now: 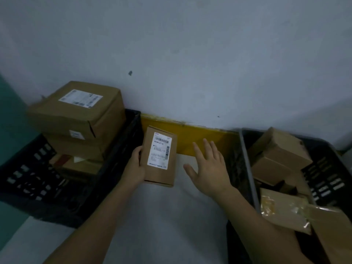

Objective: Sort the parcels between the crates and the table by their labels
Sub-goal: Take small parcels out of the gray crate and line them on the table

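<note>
Between the two crates, the left hand (134,166) grips the small parcel (159,156) by its left edge, label up — the right hand (208,168) hovers spread, empty. Read the label first, then add that second grip.

A white shipping label (160,150) was seen on the face of the small cardboard parcel (159,168) gripped along its left edge by the left hand (134,166). A barcode was printed across its top and a second one down its right side, with a bold line of digits under the top barcode; the digits were too blurred to be read. A larger white label (81,98) was carried on the top of the big box (80,109) up and left of that hand, and a small sticker (77,134) on its front; neither could be read.
</note>
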A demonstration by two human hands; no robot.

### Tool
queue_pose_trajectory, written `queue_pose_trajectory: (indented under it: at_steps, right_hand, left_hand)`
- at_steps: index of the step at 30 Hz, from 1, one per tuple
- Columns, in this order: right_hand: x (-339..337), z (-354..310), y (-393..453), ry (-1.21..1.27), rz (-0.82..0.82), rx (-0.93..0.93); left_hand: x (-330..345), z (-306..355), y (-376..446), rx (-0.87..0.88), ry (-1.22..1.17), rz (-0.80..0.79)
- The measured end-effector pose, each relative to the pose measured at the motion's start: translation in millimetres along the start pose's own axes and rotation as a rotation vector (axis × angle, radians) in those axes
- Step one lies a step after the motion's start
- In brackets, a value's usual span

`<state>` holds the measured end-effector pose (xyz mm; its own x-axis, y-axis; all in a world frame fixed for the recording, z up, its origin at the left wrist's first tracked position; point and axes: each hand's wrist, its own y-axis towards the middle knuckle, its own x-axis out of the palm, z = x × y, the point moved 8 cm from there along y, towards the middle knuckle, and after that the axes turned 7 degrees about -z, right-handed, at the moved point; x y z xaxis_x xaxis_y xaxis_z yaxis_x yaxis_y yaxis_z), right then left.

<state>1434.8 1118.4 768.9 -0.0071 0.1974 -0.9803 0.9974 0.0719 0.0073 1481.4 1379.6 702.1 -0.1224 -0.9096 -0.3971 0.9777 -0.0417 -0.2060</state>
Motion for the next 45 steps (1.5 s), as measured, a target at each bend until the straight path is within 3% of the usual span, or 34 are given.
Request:
queue_pose_trajectory:
  at_steps: [12, 15, 21, 26, 34, 38, 45]
  right_hand:
    - [96, -15, 33, -0.072, -0.271, 0.180]
    - [101, -3, 38, -0.104, -0.268, 0.208]
    - [74, 33, 51, -0.144, -0.188, 0.294]
    - [86, 29, 54, -0.171, -0.230, 0.268]
    - [78, 31, 50, -0.195, -0.241, 0.258]
    - [35, 47, 43, -0.184, -0.148, 0.279]
    - [-71, 103, 4, -0.140, 0.300, 0.292]
  left_hand:
    - [33, -94, 85, -0.150, 0.169, -0.219]
    - [37, -118, 107, -0.176, 0.224, -0.224]
    - [45, -162, 127, -0.234, 0.630, -0.323]
    - [57, -161, 132, -0.246, 0.942, -0.367]
    - [65, -138, 135, -0.152, 1.085, -0.371]
    - [90, -84, 133, 0.059, 1.101, -0.314]
    - [142, 15, 114, 0.289, 1.024, -0.257]
